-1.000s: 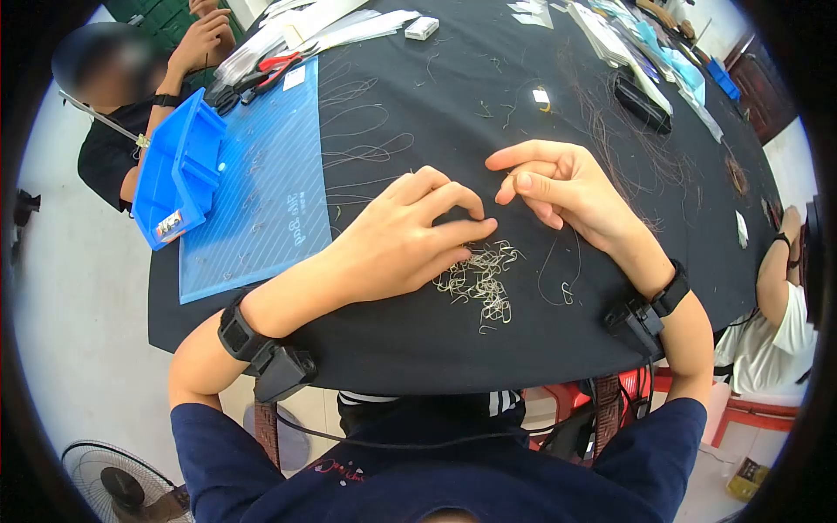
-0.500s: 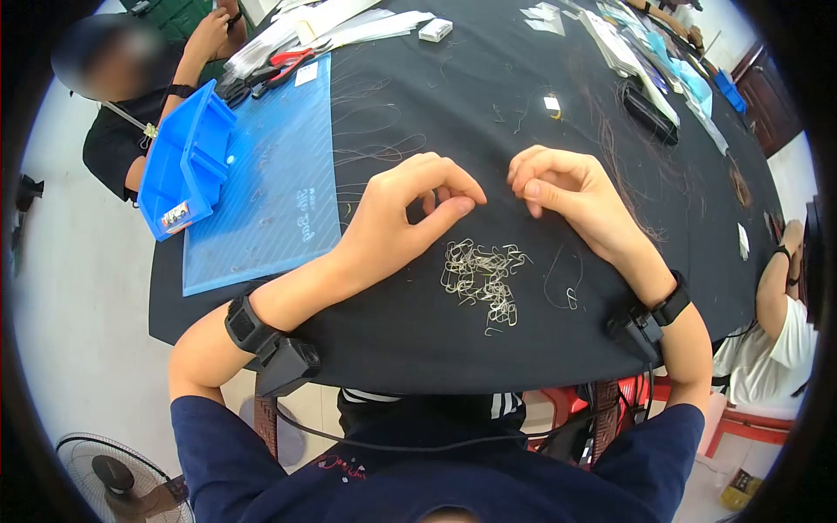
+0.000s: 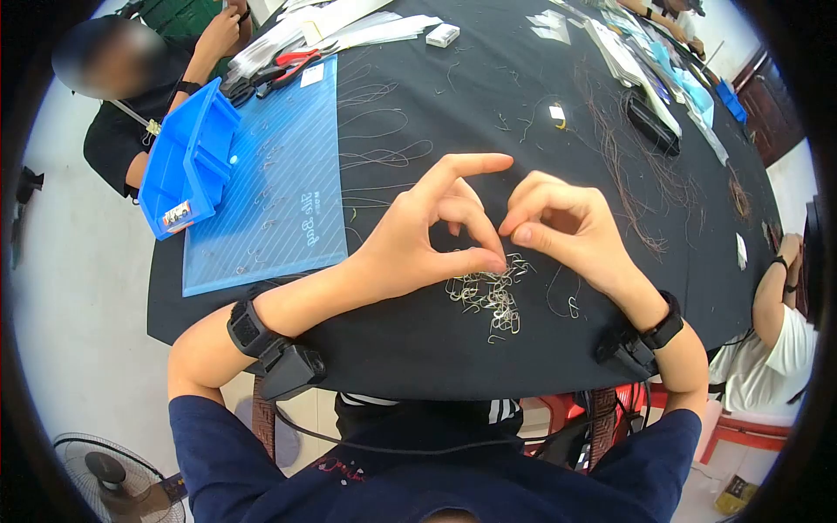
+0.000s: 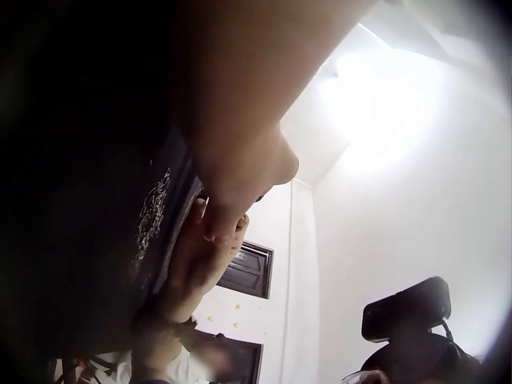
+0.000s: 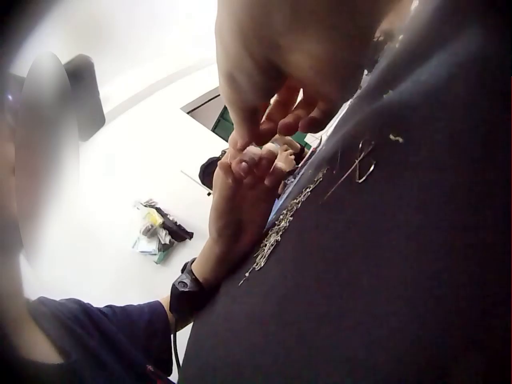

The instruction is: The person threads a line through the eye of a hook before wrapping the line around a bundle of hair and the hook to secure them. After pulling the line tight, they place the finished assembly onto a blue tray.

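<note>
My left hand (image 3: 436,227) is over the left side of a loose heap of small metal fish hooks (image 3: 495,301). Its thumb and a finger pinch together over the heap while the forefinger points out straight. Facing it, my right hand (image 3: 571,231) has the thumb and forefinger pinched, other fingers curled in. A thin fishing line (image 3: 549,288) trails from beneath the right hand to a single hook (image 3: 573,307) on the black cloth. In the right wrist view that hook (image 5: 364,164) lies apart from the heap. I cannot tell whether the pinched fingertips also hold a hook.
A blue file bag (image 3: 270,192) with hooks on it lies left, under a blue parts bin (image 3: 192,161) and pliers (image 3: 292,65). Fine lines (image 3: 384,144) stretch beside it. Brown strands (image 3: 623,166) and a black case (image 3: 652,124) lie right. Other people sit around the table.
My left hand draws back from the heap, lifts, then comes down near the right fingertips with its forefinger extended. The right hand, its forefinger extended earlier, now bends it to the thumb.
</note>
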The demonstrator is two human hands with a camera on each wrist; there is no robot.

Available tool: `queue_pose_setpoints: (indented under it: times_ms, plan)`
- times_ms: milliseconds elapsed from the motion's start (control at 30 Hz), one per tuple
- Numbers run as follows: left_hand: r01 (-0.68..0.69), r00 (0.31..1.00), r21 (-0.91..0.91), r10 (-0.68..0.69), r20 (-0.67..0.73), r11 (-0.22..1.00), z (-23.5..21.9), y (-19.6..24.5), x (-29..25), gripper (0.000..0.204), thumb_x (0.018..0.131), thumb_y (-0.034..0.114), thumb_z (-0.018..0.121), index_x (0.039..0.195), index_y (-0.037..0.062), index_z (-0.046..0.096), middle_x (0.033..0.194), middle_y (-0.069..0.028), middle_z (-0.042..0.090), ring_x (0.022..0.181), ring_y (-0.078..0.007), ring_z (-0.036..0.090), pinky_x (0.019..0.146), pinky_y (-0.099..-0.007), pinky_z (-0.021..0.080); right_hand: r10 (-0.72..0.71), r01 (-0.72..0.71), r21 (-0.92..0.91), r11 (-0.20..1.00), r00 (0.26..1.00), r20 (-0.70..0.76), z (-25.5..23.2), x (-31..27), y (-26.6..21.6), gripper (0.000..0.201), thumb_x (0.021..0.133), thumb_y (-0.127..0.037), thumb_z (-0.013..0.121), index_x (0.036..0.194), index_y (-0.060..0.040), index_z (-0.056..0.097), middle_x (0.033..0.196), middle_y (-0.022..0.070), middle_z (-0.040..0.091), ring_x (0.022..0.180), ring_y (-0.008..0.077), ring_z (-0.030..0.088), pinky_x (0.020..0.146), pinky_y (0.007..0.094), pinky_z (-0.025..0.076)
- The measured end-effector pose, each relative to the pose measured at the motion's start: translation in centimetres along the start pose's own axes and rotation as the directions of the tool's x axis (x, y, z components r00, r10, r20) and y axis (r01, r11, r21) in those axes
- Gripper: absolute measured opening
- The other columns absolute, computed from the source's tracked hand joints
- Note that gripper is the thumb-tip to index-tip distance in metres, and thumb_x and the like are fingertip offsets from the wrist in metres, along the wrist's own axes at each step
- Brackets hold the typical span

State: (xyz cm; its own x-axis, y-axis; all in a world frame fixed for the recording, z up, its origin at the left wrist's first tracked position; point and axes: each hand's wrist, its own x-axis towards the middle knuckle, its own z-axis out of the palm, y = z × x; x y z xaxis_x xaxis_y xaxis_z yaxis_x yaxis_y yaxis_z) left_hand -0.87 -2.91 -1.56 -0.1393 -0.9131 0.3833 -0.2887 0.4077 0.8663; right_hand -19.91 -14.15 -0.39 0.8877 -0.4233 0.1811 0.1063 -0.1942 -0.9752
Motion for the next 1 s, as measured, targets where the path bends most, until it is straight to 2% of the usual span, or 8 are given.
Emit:
queue_pose_setpoints:
  times_ms: [200, 433, 533, 633, 667, 767, 800, 1000]
  plan:
    - [0.008, 1.0, 0.03, -0.008, 0.03, 1.0, 0.2, -0.3, -0.1, 0.08, 0.072, 0.009, 0.081, 0.137, 0.0, 0.036, 0.076, 0.0025, 0.063, 0.08, -0.0069, 0.057, 0.076, -0.0224, 0.043, -0.001, 0.015, -0.168, 0.986, 0.997, 0.079, 0.0, 0.0, -0.2, 0.008, 0.079, -0.002, 0.071, 0.087, -0.002, 0.07, 0.086, 0.0043, 0.061, 0.08, 0.012, 0.056, 0.069, 0.0261, 0.046]
    - [-0.008, 0.999, 0.038, 0.007, 0.032, 0.999, 0.2, -0.6, -0.1, 0.079, 0.072, 0.008, 0.08, 0.137, 0.001, 0.036, 0.076, 0.0025, 0.061, 0.08, -0.0069, 0.057, 0.075, -0.0218, 0.042, -0.082, 0.101, -0.174, 0.98, 0.99, 0.11, 0.2, 0.2, -0.2, 0.007, 0.079, -0.005, 0.071, 0.086, -0.0042, 0.068, 0.082, 0.0025, 0.06, 0.077, 0.011, 0.054, 0.067, 0.0247, 0.042]
    - [0.069, 0.996, -0.014, -0.068, 0.053, 0.997, 0.2, -0.5, -0.2, 0.077, 0.075, 0.009, 0.078, 0.138, 0.001, 0.035, 0.085, 0.0002, 0.062, 0.084, -0.0085, 0.057, 0.078, -0.0237, 0.041, -0.126, 0.155, -0.253, 0.955, 0.984, 0.127, -0.2, 0.2, 0.3, 0.008, 0.079, -0.007, 0.072, 0.085, -0.0059, 0.067, 0.082, 0.001, 0.059, 0.077, 0.0107, 0.049, 0.067, 0.025, 0.038]
    - [-0.068, 0.998, 0.129, 0.067, 0.018, 0.989, 0.4, -1.0, 0.1, 0.073, 0.078, 0.01, 0.075, 0.138, 0.0006, 0.035, 0.098, -0.0037, 0.063, 0.091, -0.0106, 0.056, 0.082, -0.026, 0.04, -0.191, 0.222, -0.388, 0.894, 0.974, 0.119, -0.6, 0.1, 0.7, 0.008, 0.079, -0.009, 0.072, 0.084, -0.0072, 0.067, 0.082, -0.0005, 0.057, 0.078, 0.0112, 0.044, 0.069, 0.0256, 0.035]
    - [0.003, 0.997, 0.082, -0.009, 0.075, 0.997, 0.2, -0.7, 0.1, 0.073, 0.081, 0.012, 0.073, 0.14, 0.0004, 0.031, 0.113, -0.0078, 0.061, 0.105, -0.0142, 0.056, 0.093, -0.0288, 0.037, -0.187, 0.207, -0.391, 0.897, 0.978, 0.089, -0.3, 0.1, 0.2, 0.008, 0.079, -0.009, 0.072, 0.084, -0.0074, 0.067, 0.082, -0.001, 0.057, 0.079, 0.0113, 0.044, 0.069, 0.0257, 0.035]
    - [-0.025, 0.988, -0.146, 0.047, 0.149, 0.989, 0.7, -1.3, 0.0, 0.079, 0.081, 0.014, 0.073, 0.142, -0.0006, 0.026, 0.117, -0.0099, 0.061, 0.116, -0.0174, 0.054, 0.103, -0.0323, 0.033, -0.176, 0.167, -0.344, 0.924, 0.984, 0.005, 0.2, 0.1, 0.1, 0.006, 0.078, -0.007, 0.072, 0.083, -0.0076, 0.068, 0.079, -0.0026, 0.055, 0.08, 0.0115, 0.042, 0.071, 0.0257, 0.034]
    - [-0.04, 0.988, -0.151, 0.061, 0.143, 0.988, 0.9, -1.2, 0.0, 0.081, 0.081, 0.017, 0.073, 0.142, -0.002, 0.023, 0.107, -0.0108, 0.064, 0.105, -0.0179, 0.058, 0.099, -0.0336, 0.038, -0.199, 0.19, -0.334, 0.923, 0.98, 0.007, 0.1, 0.2, 0.8, 0.006, 0.078, -0.006, 0.071, 0.083, -0.0076, 0.068, 0.078, -0.0027, 0.055, 0.081, 0.0115, 0.042, 0.071, 0.0257, 0.034]
    - [0.127, 0.986, -0.443, -0.065, 0.153, 0.887, 1.7, -0.5, -0.1, 0.076, 0.087, 0.015, 0.067, 0.144, -0.0018, 0.019, 0.099, -0.0062, 0.063, 0.095, -0.0137, 0.059, 0.088, -0.03, 0.044, -0.173, 0.157, -0.31, 0.938, 0.985, -0.024, 0.1, 0.0, 1.1, 0.004, 0.079, -0.006, 0.07, 0.082, -0.0066, 0.068, 0.077, -0.0024, 0.053, 0.078, 0.0112, 0.042, 0.071, 0.0263, 0.035]
